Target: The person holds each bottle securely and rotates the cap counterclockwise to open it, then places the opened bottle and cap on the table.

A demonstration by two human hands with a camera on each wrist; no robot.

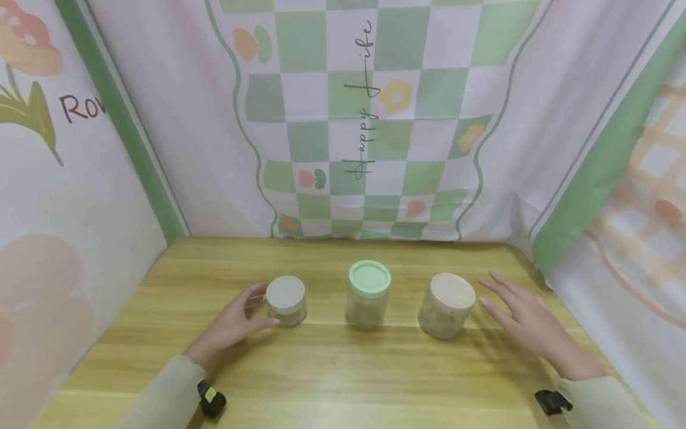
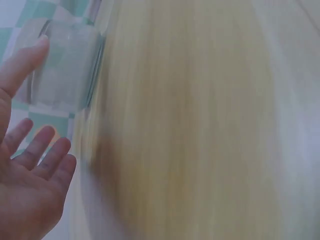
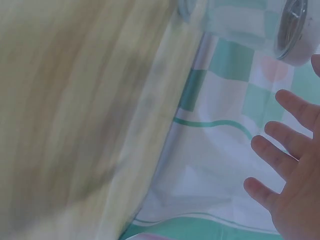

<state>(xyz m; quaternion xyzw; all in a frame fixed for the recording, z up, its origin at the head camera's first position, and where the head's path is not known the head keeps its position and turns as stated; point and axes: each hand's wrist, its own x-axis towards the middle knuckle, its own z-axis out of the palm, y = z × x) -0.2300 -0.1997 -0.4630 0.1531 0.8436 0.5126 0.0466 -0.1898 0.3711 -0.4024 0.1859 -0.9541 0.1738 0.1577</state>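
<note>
Three clear jars with lids stand in a row on the table. At the left is a short jar with a whitish lid [image 1: 286, 293]; my left hand [image 1: 233, 322] is beside it, thumb and fingers spread apart. In the left wrist view the thumb [image 2: 27, 62] overlaps this jar [image 2: 67, 65]; I cannot tell whether it touches. A taller jar with a mint green lid [image 1: 368, 295] stands in the middle. At the right is a wide jar with a pale cream lid [image 1: 446, 307]. Right of it, my right hand [image 1: 527, 325] hovers with its fingers extended and holds nothing.
The wooden table [image 1: 332, 375] runs back to a hanging cloth [image 1: 354, 149] with green and white checks. Printed curtains [image 1: 80, 196] rise along the left, and another curtain [image 1: 605, 196] along the right. Each wrist carries a black strap [image 1: 211, 400].
</note>
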